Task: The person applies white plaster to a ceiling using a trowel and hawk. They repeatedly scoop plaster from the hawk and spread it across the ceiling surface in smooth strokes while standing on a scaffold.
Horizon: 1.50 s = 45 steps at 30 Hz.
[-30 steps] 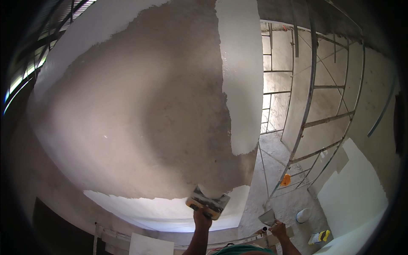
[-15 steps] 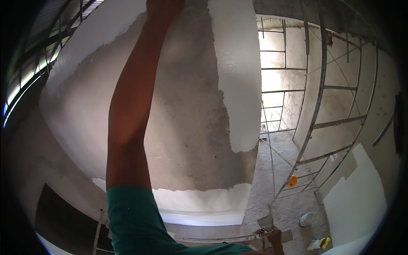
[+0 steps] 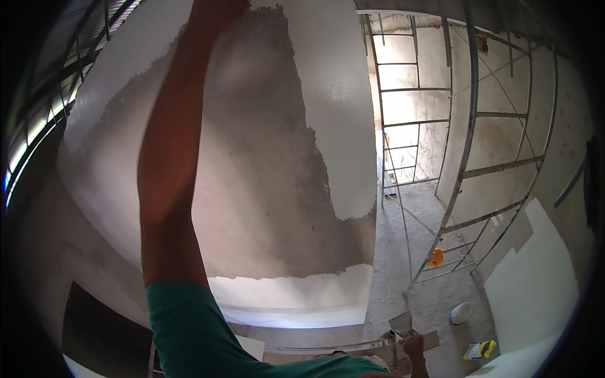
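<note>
My left arm reaches up the wall (image 3: 252, 189). Its hand (image 3: 230, 12) is blurred and cut off at the top edge, so its fingers and whatever they hold are hidden. The wall has a bare grey middle bordered by white coated patches (image 3: 334, 157) at the sides and along the bottom. Low on the right, my right hand (image 3: 413, 345) is closed on a small putty knife (image 3: 401, 322), whose blade points upward.
Metal scaffolding (image 3: 472, 138) stands right of the wall, with an orange object (image 3: 436, 257) low on it. A white bucket (image 3: 460, 313) and a yellow bag (image 3: 479, 349) lie on the floor (image 3: 403, 239). A dark opening (image 3: 94, 321) sits lower left.
My left hand, low on the wall with a wide filling blade a second ago, has swung to the top edge and shifted slightly leftward. My right hand still holds the putty knife.
</note>
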Each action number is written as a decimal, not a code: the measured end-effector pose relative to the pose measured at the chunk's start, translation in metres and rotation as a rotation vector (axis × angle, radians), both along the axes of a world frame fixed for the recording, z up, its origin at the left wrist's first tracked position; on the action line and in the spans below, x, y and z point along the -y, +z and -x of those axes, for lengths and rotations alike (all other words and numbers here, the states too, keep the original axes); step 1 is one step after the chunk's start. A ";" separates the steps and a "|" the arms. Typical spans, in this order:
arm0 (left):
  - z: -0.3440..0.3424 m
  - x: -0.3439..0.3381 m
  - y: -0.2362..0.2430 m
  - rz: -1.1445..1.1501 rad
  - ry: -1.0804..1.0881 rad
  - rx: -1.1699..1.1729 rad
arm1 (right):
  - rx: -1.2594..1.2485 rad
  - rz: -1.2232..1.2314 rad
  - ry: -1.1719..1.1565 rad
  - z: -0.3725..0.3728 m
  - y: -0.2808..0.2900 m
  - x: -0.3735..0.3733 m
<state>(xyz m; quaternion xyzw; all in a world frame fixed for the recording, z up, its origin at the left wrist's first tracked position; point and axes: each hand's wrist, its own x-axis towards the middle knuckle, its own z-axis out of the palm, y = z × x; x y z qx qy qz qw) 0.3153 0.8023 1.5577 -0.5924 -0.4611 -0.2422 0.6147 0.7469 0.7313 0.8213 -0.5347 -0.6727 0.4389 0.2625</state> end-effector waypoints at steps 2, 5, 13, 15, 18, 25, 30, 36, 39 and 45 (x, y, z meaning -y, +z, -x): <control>-0.020 0.000 0.046 0.039 0.081 0.006 | -0.018 -0.026 0.050 0.006 -0.008 -0.007; -0.018 -0.021 0.073 0.071 0.106 -0.101 | -0.023 -0.026 0.011 -0.001 -0.028 -0.009; -0.042 -0.019 0.044 0.161 0.343 0.220 | 0.115 0.000 -0.006 -0.042 -0.070 -0.007; -0.040 -0.019 0.031 0.145 0.316 0.156 | 0.159 -0.081 0.024 -0.052 -0.076 -0.014; -0.029 -0.022 0.005 0.143 0.299 0.144 | 0.163 -0.064 0.033 -0.057 -0.071 -0.023; -0.014 -0.011 -0.094 0.102 0.218 0.077 | 0.087 0.007 0.045 -0.061 -0.071 -0.042; 0.016 -0.049 -0.275 0.107 0.356 0.099 | 0.102 0.088 -0.052 -0.100 -0.084 -0.050; 0.030 -0.035 -0.478 0.184 0.309 0.361 | 0.118 0.082 0.036 -0.101 -0.083 -0.048; 0.027 -0.022 -0.538 0.263 0.306 0.446 | 0.222 0.050 0.070 -0.098 -0.067 -0.043; -0.004 0.042 -0.461 0.435 0.247 0.426 | 0.349 -0.158 0.132 -0.104 -0.069 -0.037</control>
